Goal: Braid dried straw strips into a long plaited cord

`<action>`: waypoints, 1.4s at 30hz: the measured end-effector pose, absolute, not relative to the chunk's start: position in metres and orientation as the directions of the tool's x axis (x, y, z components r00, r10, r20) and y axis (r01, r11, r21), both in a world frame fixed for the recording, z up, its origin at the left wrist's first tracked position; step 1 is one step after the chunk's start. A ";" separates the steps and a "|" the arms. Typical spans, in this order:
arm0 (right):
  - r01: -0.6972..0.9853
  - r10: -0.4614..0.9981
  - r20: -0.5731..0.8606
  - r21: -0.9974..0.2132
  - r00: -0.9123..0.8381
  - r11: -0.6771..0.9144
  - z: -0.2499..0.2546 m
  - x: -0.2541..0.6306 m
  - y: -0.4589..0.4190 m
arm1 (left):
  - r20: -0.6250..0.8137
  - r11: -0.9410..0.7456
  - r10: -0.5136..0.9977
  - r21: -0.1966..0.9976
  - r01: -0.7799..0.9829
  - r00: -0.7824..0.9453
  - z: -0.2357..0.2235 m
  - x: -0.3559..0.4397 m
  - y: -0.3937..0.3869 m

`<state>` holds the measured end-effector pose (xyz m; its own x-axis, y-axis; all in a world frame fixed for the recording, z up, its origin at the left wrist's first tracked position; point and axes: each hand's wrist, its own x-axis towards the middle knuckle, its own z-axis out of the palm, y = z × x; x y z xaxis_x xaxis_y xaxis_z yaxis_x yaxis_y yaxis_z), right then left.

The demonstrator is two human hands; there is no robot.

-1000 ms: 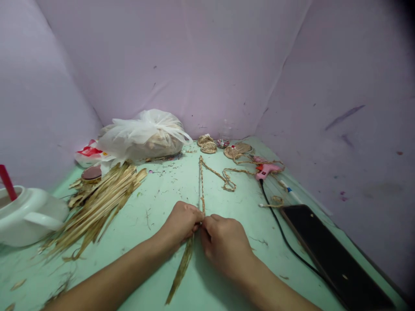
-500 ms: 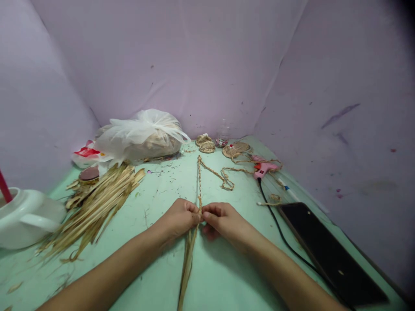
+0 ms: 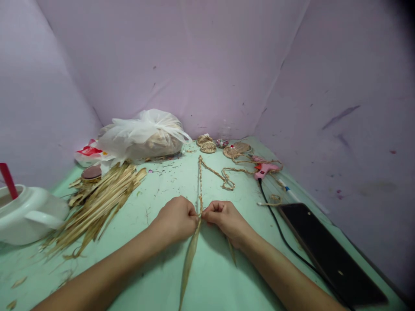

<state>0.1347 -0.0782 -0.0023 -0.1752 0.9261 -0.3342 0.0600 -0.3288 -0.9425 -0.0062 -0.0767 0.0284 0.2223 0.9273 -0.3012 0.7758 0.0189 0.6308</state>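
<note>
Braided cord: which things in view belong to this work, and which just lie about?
In use: left hand, right hand, braided cord, loose strip; likely dry strips.

Apparently lying about: white container, black slab, red-and-white packet, pink glue gun.

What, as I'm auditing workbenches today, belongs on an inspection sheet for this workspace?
Surface: green tabletop, scattered dry scraps.
Job's things: braided cord, loose strip trailing from its near end.
Clutter: bundle of dry strips, white bag, white pot on the left; pink glue gun, flat black slab on the right.
Hands: left hand and right hand pinch the cord's near end.
Cables: black cable from glue gun towards slab.
Surroundings: pale purple walls, marked.
</note>
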 end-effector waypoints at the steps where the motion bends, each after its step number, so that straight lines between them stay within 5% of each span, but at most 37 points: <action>1: 0.051 0.922 -0.340 -0.940 -0.185 -0.337 -0.001 0.134 -0.079 | -0.258 -0.011 0.945 0.587 0.810 0.200 0.031 -0.005 -0.082; 7: -0.031 0.896 -0.404 -0.909 -0.186 -0.416 0.005 0.131 -0.084 | -0.166 -0.143 0.963 0.359 0.922 0.214 0.034 0.012 -0.117; 10: -0.046 0.867 -0.452 -0.881 -0.209 -0.470 0.005 0.131 -0.083 | -0.169 -0.177 0.954 0.347 0.921 0.246 0.032 0.017 -0.125; 13: -0.055 0.853 -0.457 -0.873 -0.250 -0.484 0.006 0.134 -0.082 | -0.182 -0.171 0.945 0.436 0.884 0.273 0.036 0.012 -0.117; 16: -0.066 0.830 -0.465 -0.860 -0.307 -0.506 0.008 0.137 -0.081 | -0.131 -0.028 0.980 0.654 0.756 0.150 0.041 0.003 -0.097; 18: -0.069 0.815 -0.468 -0.853 -0.341 -0.518 0.010 0.138 -0.080 | -0.294 0.206 0.953 0.800 0.564 0.069 0.040 0.000 -0.084; 20: -0.068 0.812 -0.459 -0.855 -0.362 -0.513 0.010 0.139 -0.079 | -0.499 0.419 0.851 0.833 0.362 0.165 0.035 -0.001 -0.077; 23: -0.035 0.823 -0.427 -0.880 -0.374 -0.473 0.006 0.139 -0.077 | -0.553 0.490 0.766 0.833 0.257 0.328 0.027 0.001 -0.076; 28: 0.338 0.927 -0.226 -0.934 -0.299 -0.118 -0.005 0.141 -0.078 | -0.489 0.336 0.854 0.777 0.532 0.175 0.017 0.004 -0.078; 32: 0.680 0.955 0.008 -0.700 -0.298 0.218 0.000 0.142 -0.086 | -0.344 0.215 0.924 0.828 0.518 0.165 0.009 0.007 -0.078; 37: 0.860 0.965 0.064 -0.442 -0.254 0.256 0.016 0.138 -0.099 | -0.334 0.240 0.933 0.859 0.452 0.138 0.002 0.009 -0.080; 42: 0.899 0.968 -0.004 -0.371 -0.250 0.231 0.025 0.132 -0.113 | -0.376 0.318 0.917 0.890 0.327 0.130 0.004 0.010 -0.082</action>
